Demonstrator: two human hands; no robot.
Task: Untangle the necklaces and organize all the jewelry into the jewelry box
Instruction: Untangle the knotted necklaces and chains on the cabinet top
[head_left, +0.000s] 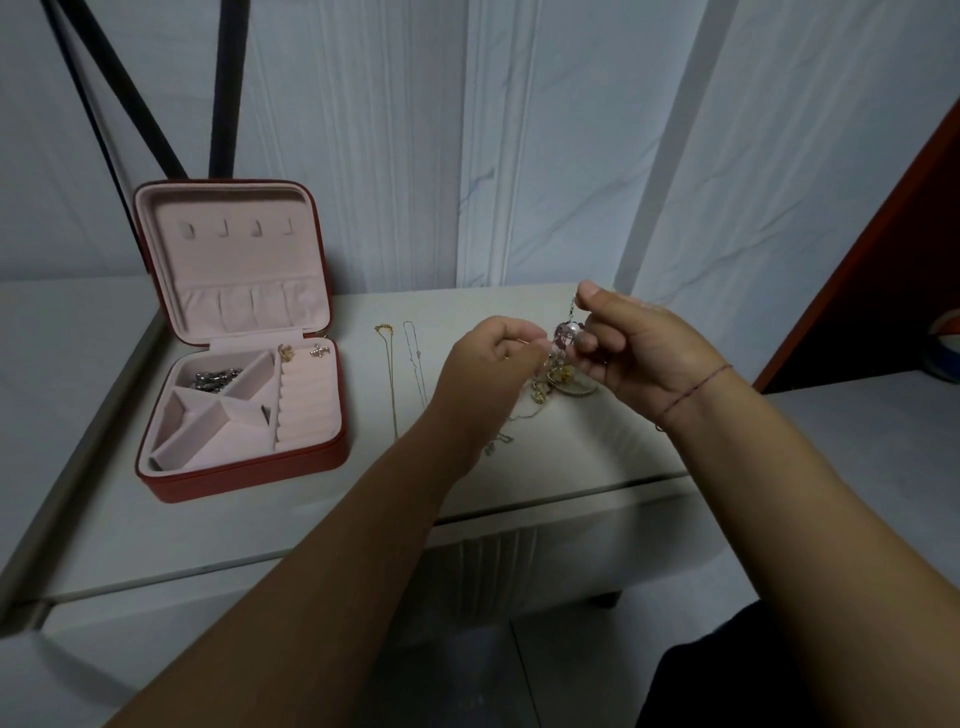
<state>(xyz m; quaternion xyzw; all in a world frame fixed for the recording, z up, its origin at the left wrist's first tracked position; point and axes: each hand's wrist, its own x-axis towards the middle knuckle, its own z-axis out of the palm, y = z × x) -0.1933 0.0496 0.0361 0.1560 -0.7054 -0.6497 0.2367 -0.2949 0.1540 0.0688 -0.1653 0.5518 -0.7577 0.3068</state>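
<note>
A red jewelry box (249, 478) with pink lining stands open at the left of the table. It holds a silver chain (215, 378) in one compartment and two small earrings (301, 352) at the back. A gold necklace (388, 374) and a silver necklace (415, 364) lie straight on the table beside the box. My left hand (485, 364) pinches a thin chain of the tangled necklaces (550, 382). My right hand (631, 340) holds a chain with a round pinkish pendant (566, 332) lifted above the tangle.
The white table (311, 519) has a front edge near my forearms and a drawer front below. White cloth hangs behind. Black tripod legs (130, 93) stand behind the box. A red panel (883, 260) rises at the right.
</note>
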